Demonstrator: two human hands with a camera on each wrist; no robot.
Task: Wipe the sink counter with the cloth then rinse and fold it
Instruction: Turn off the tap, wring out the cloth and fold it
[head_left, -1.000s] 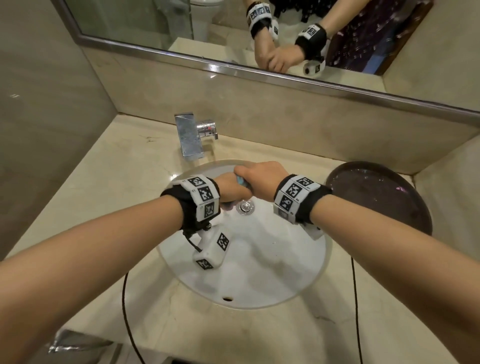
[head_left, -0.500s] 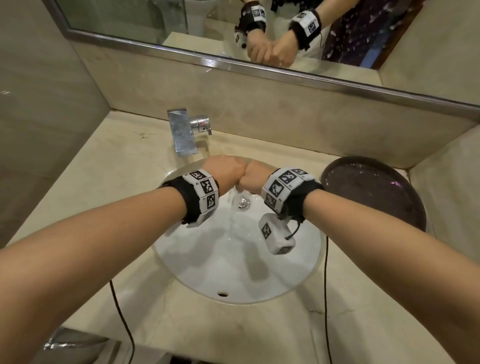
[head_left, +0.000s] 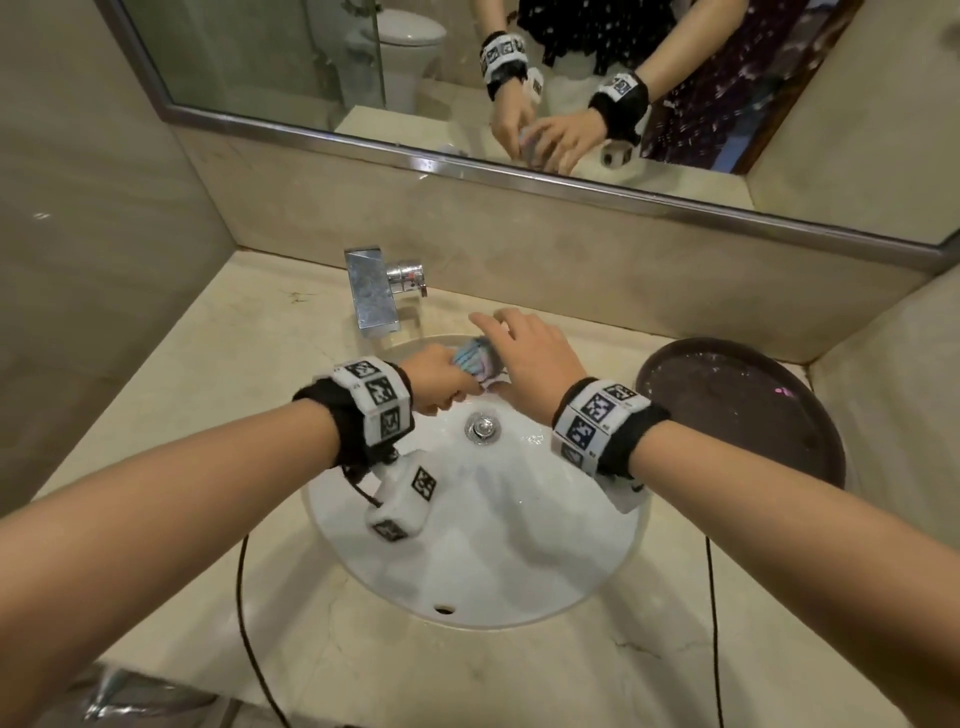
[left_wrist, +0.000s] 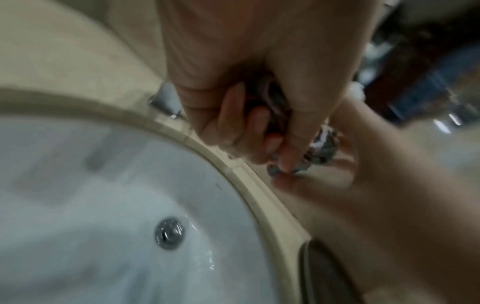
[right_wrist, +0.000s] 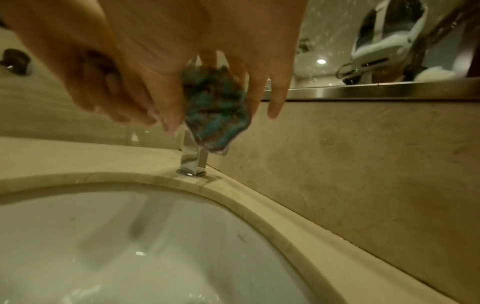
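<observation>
left hand (head_left: 439, 376) grips bunched blue cloth (head_left: 475, 358) over far side of white sink (head_left: 483, 566). right hand (head_left: 530, 358) just beside cloth, fingers spread and nearly straight. drain (head_left: 483, 427) below hands, wet streaks near it. chrome faucet (head_left: 376, 291) behind sink on beige desk (head_left: 208, 374). dark round tray (head_left: 748, 410) right of sink. mirror (head_left: 467, 73) reflects both hands.

Around the white sink basin (head_left: 467, 561), counter (head_left: 197, 395) lies open to its left and in front. The chrome faucet (head_left: 371, 291) stands just behind its rim, a dark round tray (head_left: 753, 415) fills the right side, and both hands hover over the back rim.
</observation>
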